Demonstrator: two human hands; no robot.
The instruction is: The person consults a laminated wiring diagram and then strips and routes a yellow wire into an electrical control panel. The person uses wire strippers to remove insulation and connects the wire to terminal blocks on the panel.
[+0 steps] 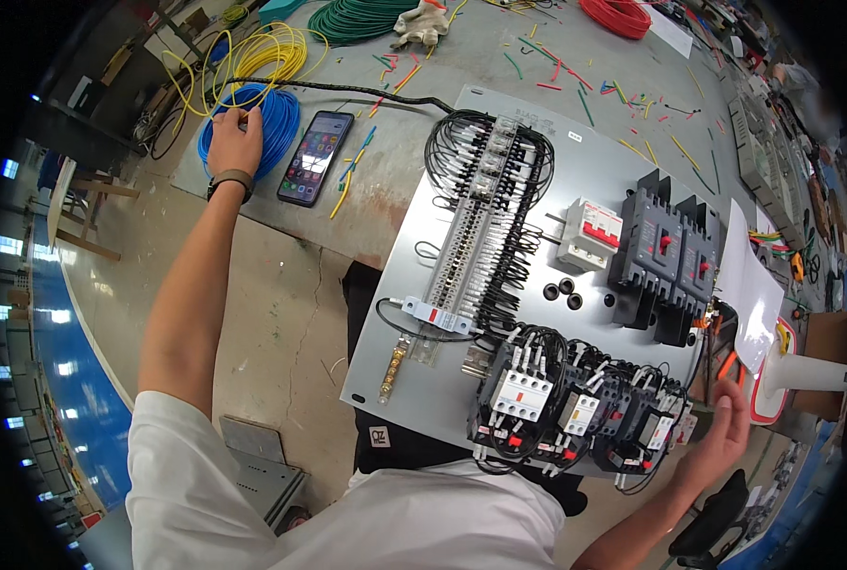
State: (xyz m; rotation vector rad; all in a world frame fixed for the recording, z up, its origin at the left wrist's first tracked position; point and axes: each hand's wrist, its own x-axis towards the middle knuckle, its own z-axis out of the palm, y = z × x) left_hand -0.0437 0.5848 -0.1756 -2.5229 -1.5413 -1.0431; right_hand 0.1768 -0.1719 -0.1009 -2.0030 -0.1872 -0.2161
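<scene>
My left hand (pixel 236 142) is on the coil of blue wire (pixel 281 133) at the left edge of the table, its fingers curled on the strands. Beside that coil lies a smartphone (pixel 316 157) with its screen lit. In front of me a grey metal mounting plate (pixel 395 285) carries a long terminal block strip (pixel 466 247) with black wires, a white circuit breaker (pixel 590 235), two black moulded-case breakers (pixel 666 247) and a row of contactors (pixel 523 394). My right hand (pixel 723 432) hovers just right of the contactors, fingers loosely stretched, holding nothing visible.
Past the blue coil lie yellow wire (pixel 276 52), green wire (pixel 352 19) and a work glove (pixel 421 24). A red coil (pixel 618 14) and colourful wire scraps are scattered farther back. White paper (pixel 751 294) and a white-handled object (pixel 803 372) sit at the right.
</scene>
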